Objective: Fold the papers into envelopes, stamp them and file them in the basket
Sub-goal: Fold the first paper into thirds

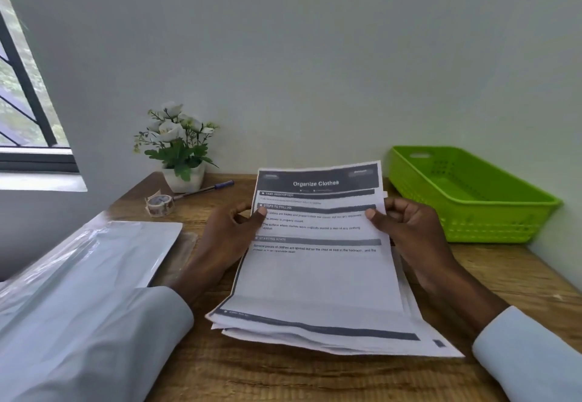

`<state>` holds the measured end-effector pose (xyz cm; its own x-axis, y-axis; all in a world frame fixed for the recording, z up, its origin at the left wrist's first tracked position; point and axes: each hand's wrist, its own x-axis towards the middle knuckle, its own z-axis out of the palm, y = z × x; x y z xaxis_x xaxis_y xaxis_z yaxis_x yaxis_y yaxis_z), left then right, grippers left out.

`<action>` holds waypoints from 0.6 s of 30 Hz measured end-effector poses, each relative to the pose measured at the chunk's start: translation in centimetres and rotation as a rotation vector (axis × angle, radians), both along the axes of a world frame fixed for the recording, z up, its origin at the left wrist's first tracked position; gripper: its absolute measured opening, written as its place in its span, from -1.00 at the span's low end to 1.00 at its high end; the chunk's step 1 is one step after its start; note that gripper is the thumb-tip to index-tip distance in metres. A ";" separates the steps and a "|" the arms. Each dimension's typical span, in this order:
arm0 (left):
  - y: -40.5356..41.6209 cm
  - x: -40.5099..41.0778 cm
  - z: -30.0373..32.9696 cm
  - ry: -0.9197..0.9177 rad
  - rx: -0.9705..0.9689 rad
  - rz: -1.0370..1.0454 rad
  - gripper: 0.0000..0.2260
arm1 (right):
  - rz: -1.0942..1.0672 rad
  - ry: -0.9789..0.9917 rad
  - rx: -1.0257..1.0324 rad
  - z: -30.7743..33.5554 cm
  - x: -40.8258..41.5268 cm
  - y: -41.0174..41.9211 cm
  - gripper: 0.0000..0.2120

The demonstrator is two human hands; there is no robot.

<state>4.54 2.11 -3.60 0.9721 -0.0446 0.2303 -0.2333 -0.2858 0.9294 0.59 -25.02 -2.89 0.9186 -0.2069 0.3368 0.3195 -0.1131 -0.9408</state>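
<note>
A stack of printed papers [318, 275], its top sheet headed "Organize Clothes", is tilted up off the wooden desk [283, 373]. My left hand [226, 238] pinches the stack's left edge with the thumb on top. On the right edge, my right hand [409, 231] grips the stack the same way. The lower edges of the sheets fan out near the desk. A green plastic basket [504, 209] stands at the back right against the wall, with nothing visible inside.
A clear plastic packet of white envelopes [104, 260] lies at the left. Behind it sit a roll of patterned tape [159, 204], a pen [204, 189] and a small potted plant [179, 146]. The wall runs close behind the desk; a window is at far left.
</note>
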 end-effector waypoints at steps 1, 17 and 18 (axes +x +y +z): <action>0.0 0.0 0.2 -0.031 0.001 0.031 -0.84 | 0.000 0.012 0.069 0.2 0.1 -0.1 -0.88; -0.6 -0.2 1.1 -0.048 -0.309 -0.119 -0.87 | 0.300 0.249 0.342 1.5 -0.9 1.3 -0.73; -0.5 -0.1 1.1 -0.022 -0.320 -0.149 -0.85 | 0.301 0.247 0.337 1.8 -1.0 1.3 -0.75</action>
